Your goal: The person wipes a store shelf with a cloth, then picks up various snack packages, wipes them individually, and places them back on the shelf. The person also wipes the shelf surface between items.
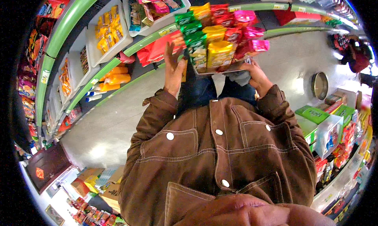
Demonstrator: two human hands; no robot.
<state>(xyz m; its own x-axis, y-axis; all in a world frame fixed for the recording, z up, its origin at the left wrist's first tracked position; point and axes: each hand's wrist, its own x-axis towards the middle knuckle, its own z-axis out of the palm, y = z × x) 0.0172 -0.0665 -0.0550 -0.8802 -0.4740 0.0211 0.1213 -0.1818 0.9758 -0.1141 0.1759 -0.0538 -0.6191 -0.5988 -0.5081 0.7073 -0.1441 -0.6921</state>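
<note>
Before my chest is a display tray [208, 73] packed with upright snack packets in rows: green packets [196, 41], yellow packets [219, 53], red packets [233, 35] and pink packets [253, 47]. My right hand [257, 77] grips the tray's near right corner, thumb over the rim. A bunched grey cloth [240, 77] shows beneath that hand; whether the hand holds it, I cannot tell. To the left of the tray, my left hand [174, 67] is raised with its fingers spread and nothing in them. Red packages [161, 48] lie on the lower shelf behind it.
Curved shelves with green edges [147, 39] run along the left and far side. They carry white bins, one with yellow packets [109, 29]. Orange bottles [116, 78] lie on a lower shelf. At right are a round metal pan [319, 86] on the floor and green boxes [312, 114].
</note>
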